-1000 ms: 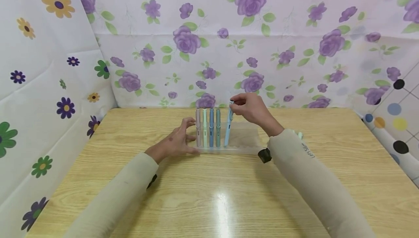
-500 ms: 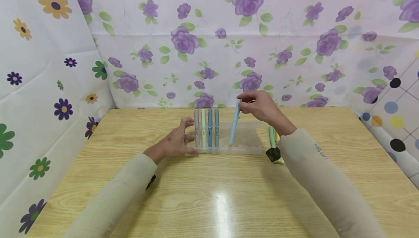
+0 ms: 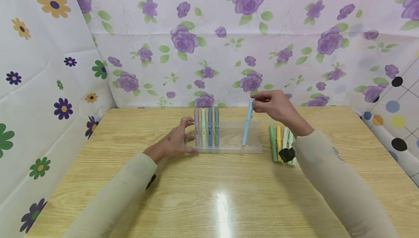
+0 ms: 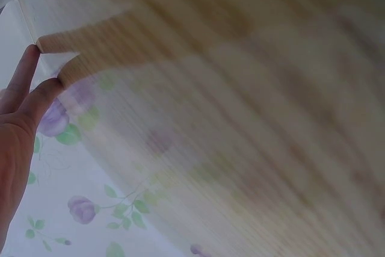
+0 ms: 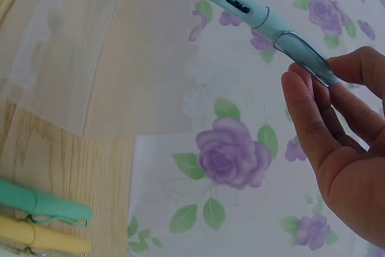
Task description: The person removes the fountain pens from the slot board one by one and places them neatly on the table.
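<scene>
My right hand [image 3: 273, 104] pinches a light blue pen [image 3: 247, 121] by its cap end. The pen slants slightly, its lower tip over the right part of a clear plastic pen stand [image 3: 235, 150]. In the right wrist view, thumb and fingers meet at the cap's metal clip on the pen [image 5: 240, 5]. My left hand [image 3: 175, 140] holds the stand's left end, thumb at the front edge and fingers farther back. A mauve pen [image 3: 197, 129], a pale green pen [image 3: 203, 129], a blue pen [image 3: 210, 129] and a teal pen [image 3: 216, 129] stand side by side in the stand.
Right of the stand lie a green pen [image 3: 273, 145], a yellow pen [image 3: 279, 140] and pale green pens [image 3: 285, 138], partly hidden by the right wrist's black camera [image 3: 287, 154]. The wooden table [image 3: 183, 194] meets a flowered cloth [image 3: 147, 20] at the back.
My right hand has carried the light blue pen rightward, away from the teal pen and along the stand. The pens lying at the right have come into view. My left hand stays put.
</scene>
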The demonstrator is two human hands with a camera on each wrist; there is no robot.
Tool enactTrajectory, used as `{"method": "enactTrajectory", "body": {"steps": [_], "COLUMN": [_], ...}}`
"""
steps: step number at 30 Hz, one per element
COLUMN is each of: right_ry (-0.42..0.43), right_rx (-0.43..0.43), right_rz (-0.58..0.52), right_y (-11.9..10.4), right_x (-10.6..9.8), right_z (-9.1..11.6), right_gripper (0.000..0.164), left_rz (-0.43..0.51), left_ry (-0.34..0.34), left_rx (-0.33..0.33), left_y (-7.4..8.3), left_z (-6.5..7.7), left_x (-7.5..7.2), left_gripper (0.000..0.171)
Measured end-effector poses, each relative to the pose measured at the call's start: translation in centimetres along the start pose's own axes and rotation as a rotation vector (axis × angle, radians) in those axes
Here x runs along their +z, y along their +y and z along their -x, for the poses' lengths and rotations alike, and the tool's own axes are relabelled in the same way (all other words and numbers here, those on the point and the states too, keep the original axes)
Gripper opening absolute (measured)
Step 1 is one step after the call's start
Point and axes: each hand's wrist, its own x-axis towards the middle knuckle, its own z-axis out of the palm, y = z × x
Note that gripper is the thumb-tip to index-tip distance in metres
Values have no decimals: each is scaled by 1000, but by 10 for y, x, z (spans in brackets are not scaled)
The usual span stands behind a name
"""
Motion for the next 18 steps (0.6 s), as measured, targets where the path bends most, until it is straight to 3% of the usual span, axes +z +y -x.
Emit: {"method": "enactTrajectory", "body": {"steps": [18], "right_ry": [50], "right_rx": [46], "right_rz": [4], "right_y": [20], "right_x": [-30], "right_z": [17], "right_gripper": [44], "left_rz": [14], "left_ry": [6], "left_rx": [-2], "left_y": [3], "left_z": [0], "left_x": [0], "left_gripper": [98]}}
